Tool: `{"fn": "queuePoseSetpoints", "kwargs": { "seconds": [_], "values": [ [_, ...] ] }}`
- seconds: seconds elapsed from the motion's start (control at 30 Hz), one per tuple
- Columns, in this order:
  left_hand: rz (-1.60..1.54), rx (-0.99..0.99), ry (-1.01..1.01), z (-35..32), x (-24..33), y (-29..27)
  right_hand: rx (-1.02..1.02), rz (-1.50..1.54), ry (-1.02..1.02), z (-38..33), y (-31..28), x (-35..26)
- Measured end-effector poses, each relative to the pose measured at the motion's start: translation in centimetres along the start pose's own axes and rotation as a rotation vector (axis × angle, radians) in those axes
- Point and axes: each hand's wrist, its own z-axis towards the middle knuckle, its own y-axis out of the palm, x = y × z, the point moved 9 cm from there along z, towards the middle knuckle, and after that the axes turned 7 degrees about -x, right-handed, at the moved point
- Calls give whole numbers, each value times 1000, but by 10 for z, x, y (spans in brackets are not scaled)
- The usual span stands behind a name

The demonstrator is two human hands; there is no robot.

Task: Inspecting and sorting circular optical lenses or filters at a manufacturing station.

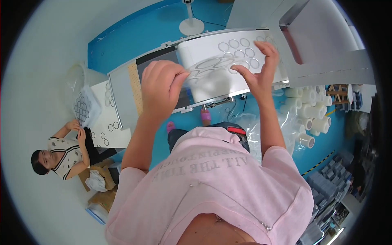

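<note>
A clear, flexible plastic sheet with ring outlines (210, 64) hangs above the white conveyor belt (210, 87), blurred by motion. My left hand (161, 87) pinches the sheet's left edge between thumb and fingers. Over the belt's right part is my right hand (261, 75), its thumb and fingers spread apart. The right thumb is close to the sheet's right end; whether it touches I cannot tell. Several pale rings (234, 43) lie in rows on the belt beyond and between my hands.
A large white machine housing (322, 32) stands right of the belt. On the left, another person (61, 153) handles a clear sheet with dark rings (81, 110) at a white table (116, 141). White rolls (312, 110) are stacked at right. A white stand (192, 26) rises behind the belt.
</note>
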Motion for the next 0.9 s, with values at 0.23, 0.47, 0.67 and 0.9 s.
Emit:
{"fn": "queuePoseSetpoints", "kwargs": {
  "seconds": [0.23,0.47,0.67,0.9],
  "values": [
    [-12,-10,-34,2,4,-14,-240,873,532,-64,103,92],
    [-109,47,-307,-25,-46,-10,-398,900,622,-56,128,81],
    [-503,-117,-795,-92,-141,65,-651,575,815,-78,140,112],
    [-566,-174,-959,-98,-252,171,-711,338,799,-48,183,188]
  ]
}}
